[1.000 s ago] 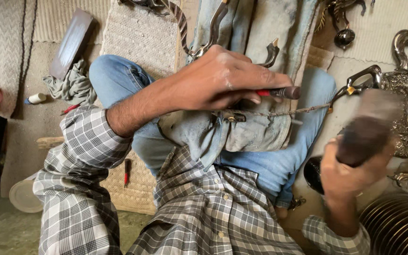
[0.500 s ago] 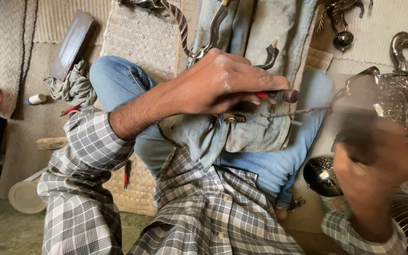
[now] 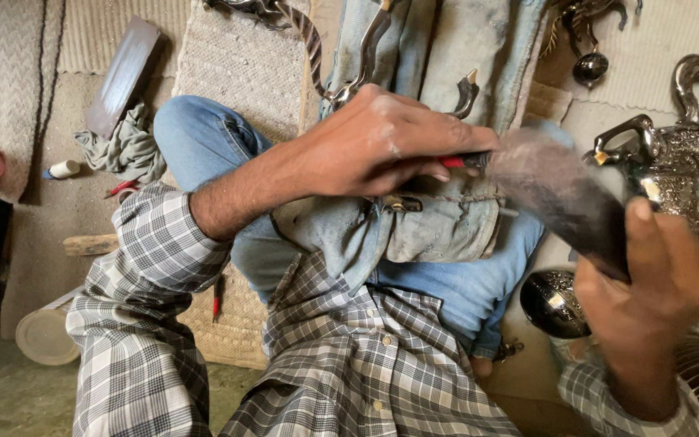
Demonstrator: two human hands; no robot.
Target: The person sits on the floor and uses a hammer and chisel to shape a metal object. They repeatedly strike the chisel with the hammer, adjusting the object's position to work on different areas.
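Hands at work over the lap of a seated person in a checked shirt [image 3: 366, 364] and jeans [image 3: 204, 142].

Left hand [image 3: 382, 146]: fingers curled tight round a thin tool [image 3: 459, 162] with a red grip, its tip pointing right, held over a worn cloth [image 3: 414, 226] draped across the knee. A small metal piece [image 3: 402, 204] lies on the cloth just under this hand; what it is cannot be told.

Right hand [image 3: 657, 283]: fingers closed round the handle of a dark mallet [image 3: 556, 190], whose blurred head sits against the end of the tool.

Around them:
- Ornate metal jug [image 3: 673, 174], right, beside the mallet.
- Round engraved metal pot [image 3: 556, 303], near the right wrist.
- Curved metal handles [image 3: 366, 57], on the cloth beyond the left hand.
- Grey rag [image 3: 123, 150] and flat dark block [image 3: 123, 73], on the floor to the left.
- White disc [image 3: 42, 336], lower left.
- Woven mat [image 3: 236, 65], under the legs.
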